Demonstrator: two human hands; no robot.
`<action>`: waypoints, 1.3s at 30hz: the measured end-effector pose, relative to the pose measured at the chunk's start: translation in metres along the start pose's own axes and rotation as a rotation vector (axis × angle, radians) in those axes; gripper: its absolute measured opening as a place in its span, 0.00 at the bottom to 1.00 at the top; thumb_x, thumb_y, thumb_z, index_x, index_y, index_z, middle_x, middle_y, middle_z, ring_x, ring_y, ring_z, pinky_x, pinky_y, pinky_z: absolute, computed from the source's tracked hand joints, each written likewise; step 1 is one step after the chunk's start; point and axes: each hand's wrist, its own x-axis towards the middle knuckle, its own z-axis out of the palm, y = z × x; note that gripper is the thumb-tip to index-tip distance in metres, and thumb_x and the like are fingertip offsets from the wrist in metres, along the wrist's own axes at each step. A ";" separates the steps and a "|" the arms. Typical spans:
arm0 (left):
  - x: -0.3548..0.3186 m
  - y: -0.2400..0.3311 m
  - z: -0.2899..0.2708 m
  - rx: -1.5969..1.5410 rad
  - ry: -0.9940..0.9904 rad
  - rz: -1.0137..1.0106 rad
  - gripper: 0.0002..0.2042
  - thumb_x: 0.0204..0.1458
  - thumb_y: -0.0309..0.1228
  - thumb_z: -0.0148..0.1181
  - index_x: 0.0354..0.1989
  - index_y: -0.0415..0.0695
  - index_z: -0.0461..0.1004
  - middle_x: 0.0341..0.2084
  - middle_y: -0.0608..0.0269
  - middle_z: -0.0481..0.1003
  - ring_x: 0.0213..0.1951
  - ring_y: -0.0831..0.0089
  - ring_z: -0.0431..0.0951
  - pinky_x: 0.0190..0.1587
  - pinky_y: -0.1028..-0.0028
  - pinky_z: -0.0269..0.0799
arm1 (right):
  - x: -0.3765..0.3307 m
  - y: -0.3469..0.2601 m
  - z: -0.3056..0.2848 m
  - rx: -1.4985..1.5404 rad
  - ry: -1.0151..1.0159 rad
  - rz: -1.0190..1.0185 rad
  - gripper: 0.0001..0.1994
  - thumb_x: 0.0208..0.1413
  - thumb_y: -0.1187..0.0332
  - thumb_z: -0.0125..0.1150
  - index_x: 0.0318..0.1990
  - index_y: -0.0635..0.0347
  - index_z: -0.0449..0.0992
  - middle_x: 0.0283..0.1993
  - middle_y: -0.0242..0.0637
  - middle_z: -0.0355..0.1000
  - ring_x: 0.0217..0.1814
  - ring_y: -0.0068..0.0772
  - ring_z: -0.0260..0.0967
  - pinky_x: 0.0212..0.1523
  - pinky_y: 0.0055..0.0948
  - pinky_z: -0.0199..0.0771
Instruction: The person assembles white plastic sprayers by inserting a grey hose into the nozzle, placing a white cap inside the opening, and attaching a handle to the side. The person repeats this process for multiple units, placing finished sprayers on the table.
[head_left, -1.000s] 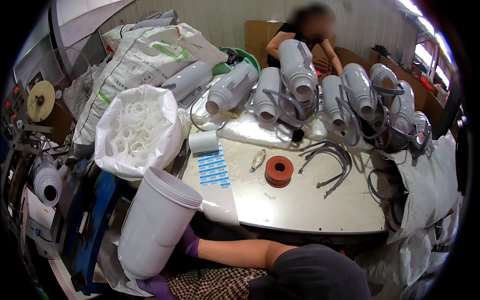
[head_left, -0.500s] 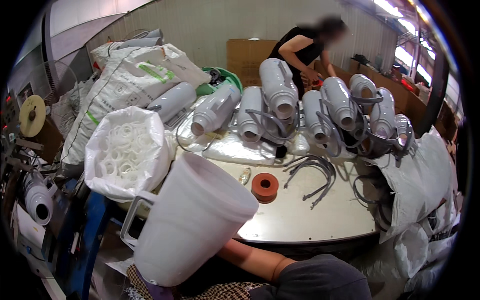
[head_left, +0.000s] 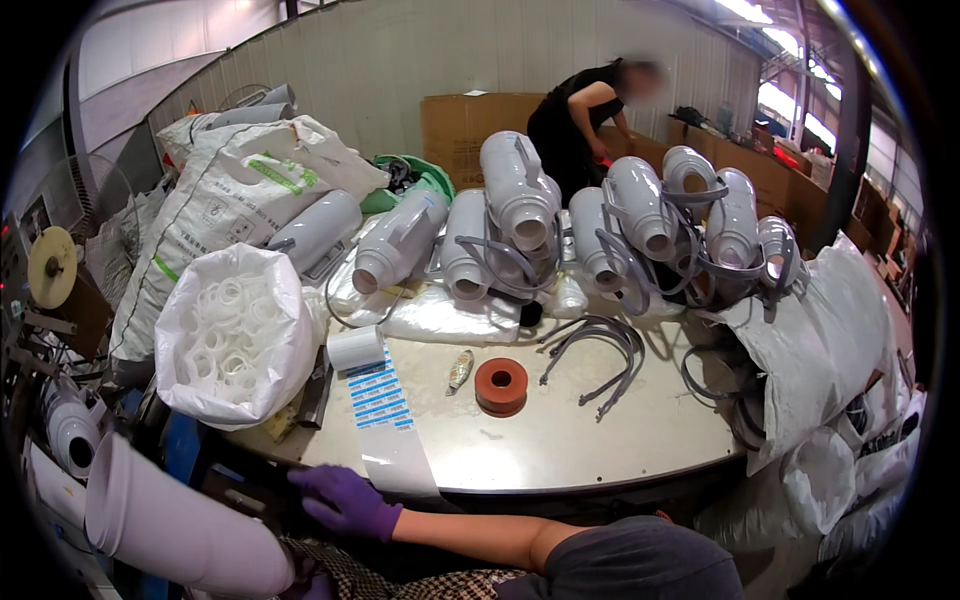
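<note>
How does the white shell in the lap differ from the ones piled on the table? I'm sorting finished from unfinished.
The lap shell is bare; the piled shells carry grey handles. The lap shell lies alone below the table edge; the piled shells are stacked together. Both are white and cylindrical.

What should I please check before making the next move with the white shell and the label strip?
1. Grip on the white shell: cannot tell; only a sliver of the left hand shows beside it.
2. Right hand free: ok; open, fingers spread at the table edge.
3. Label strip reachable: ok; it hangs over the edge by the right hand.
4. Orange ring unobstructed: ok; it lies alone on the table.
5. Bag of white rings open: ok; the rings show inside.
</note>
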 end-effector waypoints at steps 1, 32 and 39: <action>0.006 0.004 -0.004 -0.030 -0.101 -0.026 0.25 0.56 0.42 0.57 0.60 0.41 0.71 0.52 0.58 0.76 0.41 0.70 0.72 0.34 0.71 0.71 | -0.009 0.005 0.004 -0.029 -0.031 -0.050 0.24 0.63 0.63 0.57 0.65 0.59 0.67 0.51 0.47 0.72 0.54 0.47 0.70 0.58 0.43 0.69; -0.006 -0.026 0.061 -0.138 0.068 0.092 0.29 0.56 0.43 0.56 0.62 0.36 0.63 0.51 0.52 0.72 0.39 0.68 0.71 0.32 0.73 0.70 | -0.015 0.003 0.006 0.064 -0.193 -0.071 0.36 0.55 0.66 0.61 0.73 0.55 0.60 0.46 0.41 0.74 0.46 0.45 0.71 0.51 0.40 0.69; -0.006 -0.030 0.064 -0.179 0.085 0.121 0.30 0.55 0.44 0.55 0.63 0.37 0.63 0.52 0.48 0.71 0.40 0.65 0.70 0.34 0.69 0.72 | -0.014 0.003 0.006 0.059 -0.160 -0.058 0.38 0.54 0.68 0.62 0.74 0.54 0.57 0.42 0.42 0.72 0.43 0.46 0.71 0.48 0.41 0.70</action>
